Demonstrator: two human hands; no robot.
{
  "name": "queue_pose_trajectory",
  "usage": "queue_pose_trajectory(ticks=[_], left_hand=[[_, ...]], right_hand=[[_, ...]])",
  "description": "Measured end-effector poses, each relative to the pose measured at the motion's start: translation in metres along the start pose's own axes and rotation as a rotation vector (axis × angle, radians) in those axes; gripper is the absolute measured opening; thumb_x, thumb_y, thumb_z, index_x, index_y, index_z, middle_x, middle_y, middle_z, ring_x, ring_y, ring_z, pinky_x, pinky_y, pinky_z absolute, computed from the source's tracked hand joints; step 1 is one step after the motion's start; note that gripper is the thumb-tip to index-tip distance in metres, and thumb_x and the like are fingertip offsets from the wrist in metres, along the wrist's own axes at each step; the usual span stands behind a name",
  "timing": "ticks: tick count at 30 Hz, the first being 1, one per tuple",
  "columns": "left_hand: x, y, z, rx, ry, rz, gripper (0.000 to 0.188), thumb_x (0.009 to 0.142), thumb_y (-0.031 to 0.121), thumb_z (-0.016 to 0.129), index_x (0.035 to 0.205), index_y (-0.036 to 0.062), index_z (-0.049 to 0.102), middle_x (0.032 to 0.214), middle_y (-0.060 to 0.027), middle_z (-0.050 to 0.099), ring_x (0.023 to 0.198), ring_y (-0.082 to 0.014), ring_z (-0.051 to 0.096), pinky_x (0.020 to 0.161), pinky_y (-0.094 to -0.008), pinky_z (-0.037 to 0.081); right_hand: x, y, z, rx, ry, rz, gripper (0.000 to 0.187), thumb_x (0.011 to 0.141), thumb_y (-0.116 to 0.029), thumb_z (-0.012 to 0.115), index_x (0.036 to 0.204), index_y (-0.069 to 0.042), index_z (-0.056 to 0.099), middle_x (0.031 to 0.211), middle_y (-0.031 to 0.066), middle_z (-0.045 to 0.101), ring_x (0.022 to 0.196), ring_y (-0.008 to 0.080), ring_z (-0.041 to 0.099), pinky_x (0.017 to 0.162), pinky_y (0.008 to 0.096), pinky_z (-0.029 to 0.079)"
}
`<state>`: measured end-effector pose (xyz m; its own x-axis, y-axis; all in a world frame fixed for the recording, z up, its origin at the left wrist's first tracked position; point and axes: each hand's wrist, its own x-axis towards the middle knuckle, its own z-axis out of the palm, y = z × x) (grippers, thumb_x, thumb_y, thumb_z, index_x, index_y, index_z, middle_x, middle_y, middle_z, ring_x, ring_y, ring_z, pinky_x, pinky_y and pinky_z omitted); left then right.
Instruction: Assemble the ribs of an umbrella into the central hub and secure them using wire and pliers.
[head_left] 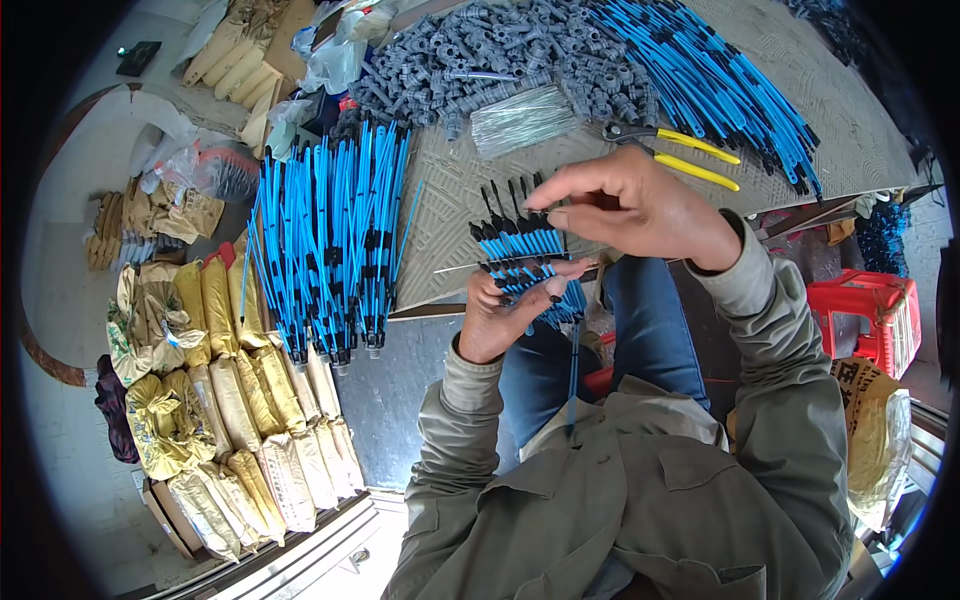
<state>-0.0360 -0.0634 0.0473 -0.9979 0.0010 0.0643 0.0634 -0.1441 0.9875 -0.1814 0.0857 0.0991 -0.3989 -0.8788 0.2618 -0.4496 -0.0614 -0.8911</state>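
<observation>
My left hand (490, 322) is closed around a bundle of thin blue tubes with black fittings (537, 245), held upright over my lap. Their black ends point away from me, and a few thin tips stick up above the others. A thin straight wire (455, 268) crosses the bundle at my left fingers. At the bundle's top right, the thumb and forefinger of my right hand (640, 205) come together on one black tip. The exact contact there is partly hidden. Below my left hand, a few tubes hang down toward my jacket.
Grey plastic fittings (500, 60) are heaped on the table (455, 185) beside a stack of thin wires (525, 118). Yellow-handled pliers (695, 160) lie nearby. Blue tubes lie at left (330, 230) and far right (710, 80). A red stool (865, 300) and yellowish packets (235, 400) flank me.
</observation>
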Motion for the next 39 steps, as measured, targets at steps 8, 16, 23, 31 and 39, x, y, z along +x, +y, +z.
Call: queue_pose_trajectory(ticks=[8, 16, 23, 31, 39], left_hand=[[0.002, 0.007, -0.001, -0.042, -0.010, 0.000, 0.018, 0.084, -0.003, 0.056, 0.101, -0.0057, 0.059, 0.107, -0.0168, 0.062, 0.103, -0.0234, 0.058, 0.087, -0.0325, 0.047], [0.001, 0.005, -0.002, 0.004, 0.038, 0.025, 0.020, 0.082, -0.005, 0.059, 0.102, -0.0042, 0.059, 0.100, -0.0136, 0.065, 0.097, -0.0202, 0.061, 0.085, -0.0314, 0.047], [-0.001, 0.004, -0.002, 0.050, 0.045, 0.073, 0.019, 0.081, -0.005, 0.059, 0.100, -0.0034, 0.060, 0.097, -0.0120, 0.066, 0.095, -0.0195, 0.062, 0.083, -0.0297, 0.048], [0.000, 0.002, -0.003, -0.023, 0.058, 0.042, 0.020, 0.081, -0.006, 0.059, 0.101, -0.0034, 0.060, 0.097, -0.0120, 0.066, 0.095, -0.0193, 0.062, 0.083, -0.0297, 0.048], [-0.001, 0.004, -0.002, -0.018, 0.068, 0.073, 0.021, 0.080, -0.008, 0.059, 0.101, -0.0041, 0.060, 0.098, -0.0124, 0.065, 0.096, -0.0193, 0.061, 0.084, -0.0303, 0.048]], right_hand=[[0.007, 0.011, 0.003, 0.073, -0.080, -0.143, 0.014, 0.082, -0.004, 0.060, 0.096, -0.003, 0.062, 0.070, 0.0016, 0.058, 0.054, 0.0047, 0.043, 0.047, 0.0228, 0.032], [0.004, 0.001, 0.017, -0.049, 0.096, -0.227, 0.016, 0.079, -0.003, 0.062, 0.094, -0.003, 0.060, 0.073, 0.0042, 0.055, 0.054, 0.0117, 0.047, 0.048, 0.0265, 0.035], [0.007, -0.009, 0.013, -0.287, 0.121, -0.295, 0.017, 0.077, -0.004, 0.064, 0.093, -0.004, 0.060, 0.071, 0.0057, 0.052, 0.056, 0.0159, 0.049, 0.048, 0.0280, 0.035], [0.010, 0.001, 0.021, -0.091, 0.106, -0.258, 0.015, 0.077, -0.003, 0.065, 0.091, -0.004, 0.060, 0.072, 0.0051, 0.051, 0.057, 0.0145, 0.048, 0.049, 0.0277, 0.035], [0.014, -0.003, 0.023, -0.081, 0.100, -0.244, 0.013, 0.078, -0.004, 0.065, 0.090, -0.005, 0.060, 0.072, 0.0036, 0.050, 0.057, 0.0110, 0.045, 0.048, 0.0258, 0.034]])
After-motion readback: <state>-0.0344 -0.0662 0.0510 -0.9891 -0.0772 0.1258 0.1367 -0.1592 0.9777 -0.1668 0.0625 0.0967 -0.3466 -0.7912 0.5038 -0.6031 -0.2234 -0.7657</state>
